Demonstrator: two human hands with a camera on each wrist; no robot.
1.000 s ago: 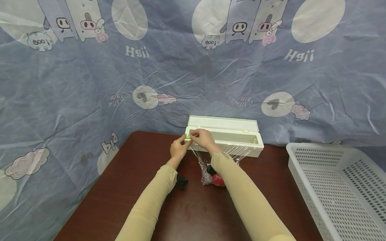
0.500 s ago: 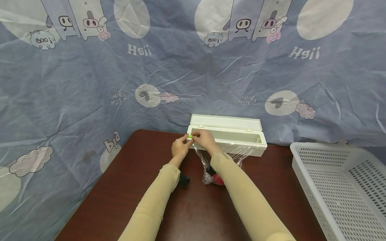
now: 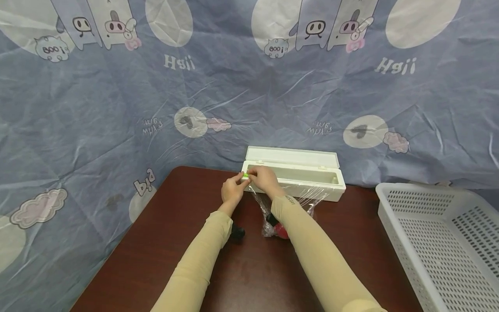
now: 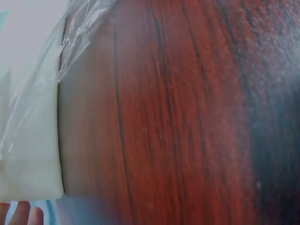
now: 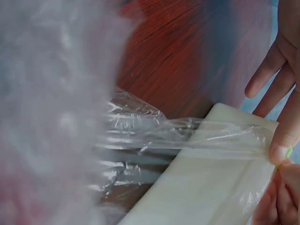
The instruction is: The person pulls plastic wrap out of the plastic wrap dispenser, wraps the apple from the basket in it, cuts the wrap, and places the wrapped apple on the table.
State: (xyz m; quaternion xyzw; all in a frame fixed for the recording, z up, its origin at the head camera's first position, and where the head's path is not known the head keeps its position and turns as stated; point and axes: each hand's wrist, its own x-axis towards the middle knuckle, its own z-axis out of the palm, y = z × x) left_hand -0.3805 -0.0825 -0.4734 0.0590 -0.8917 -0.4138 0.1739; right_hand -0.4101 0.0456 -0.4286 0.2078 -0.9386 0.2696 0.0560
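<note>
A long white film dispenser box (image 3: 336,193) stands at the table's back with its lid (image 3: 292,157) raised. Clear cling film (image 3: 312,193) hangs over its front edge, down around a red rounded thing (image 3: 281,232) partly hidden by the right sleeve. At the box's left end sits a small bright green slider (image 3: 245,175). My left hand (image 3: 231,189) pinches it from the left with thumb and forefinger. From the other side, the fingertips of my right hand (image 3: 265,178) pinch it too. In the right wrist view, both hands meet at the green slider (image 5: 288,152), beside the stretched film (image 5: 220,136).
A white perforated plastic basket (image 3: 397,238) stands on the right. The dark red wooden table (image 3: 175,216) ends at a blue patterned cloth (image 3: 234,86) behind and to the left. Black pieces (image 3: 237,233) show under each wrist.
The head view has shifted a little, moving the box and table slightly in the picture. Both hands stay at the green slider, with hardly any visible movement.
</note>
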